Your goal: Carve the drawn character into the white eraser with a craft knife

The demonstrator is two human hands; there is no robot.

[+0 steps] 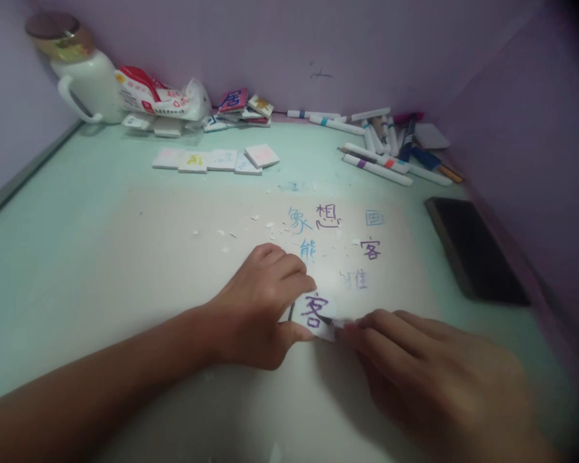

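Note:
My left hand (265, 307) pinches a small white tile (313, 314) that bears a purple character, holding it against the pale green table (101, 257). My right hand (439, 379) is closed around a thin pen-like tool whose tip (335, 321) touches the tile's right side. Most of the tool is hidden under my fingers. Several blue and purple characters (335, 247) are written on the table just beyond the tile.
A row of small tiles (215, 159) lies further back, with a pile of more tiles (244, 108) by the wall. Several markers (386, 145) lie at the back right. A black phone (473, 247) sits right. A white jug (84, 77) and a plastic packet (161, 96) stand back left.

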